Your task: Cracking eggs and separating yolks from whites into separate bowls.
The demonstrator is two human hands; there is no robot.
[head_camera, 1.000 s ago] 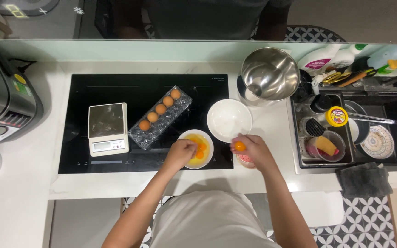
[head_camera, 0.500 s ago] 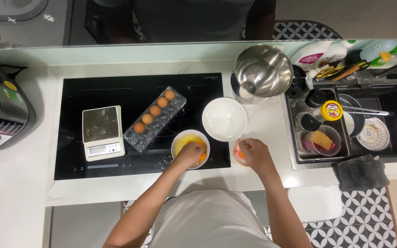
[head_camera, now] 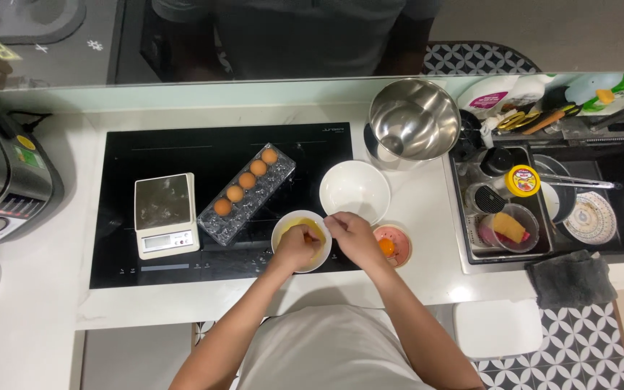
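Observation:
My left hand [head_camera: 294, 250] and my right hand [head_camera: 353, 238] meet fingertip to fingertip over a small white bowl [head_camera: 283, 230] with yellow egg liquid in it. Both hands are curled, and whatever is between the fingers is hidden. Just right of my right hand stands a small pink bowl [head_camera: 401, 249] with an orange yolk [head_camera: 387, 247] in it. An empty white bowl [head_camera: 355, 189] sits right behind the hands. To the left lies a clear egg tray [head_camera: 243, 209] holding several brown eggs.
All this stands on a black cooktop [head_camera: 182, 148] set in a white counter [head_camera: 37, 289]. A kitchen scale [head_camera: 165, 214] is left of the tray. A steel mixing bowl [head_camera: 413, 119] is at the back right. The sink [head_camera: 543, 198] holds dishes, and a grey cloth [head_camera: 568, 278] lies in front of it.
My right hand has moved left from the pink bowl to the white bowl. The orange yolk it carried now lies in the pink bowl. My left hand stayed at the white bowl.

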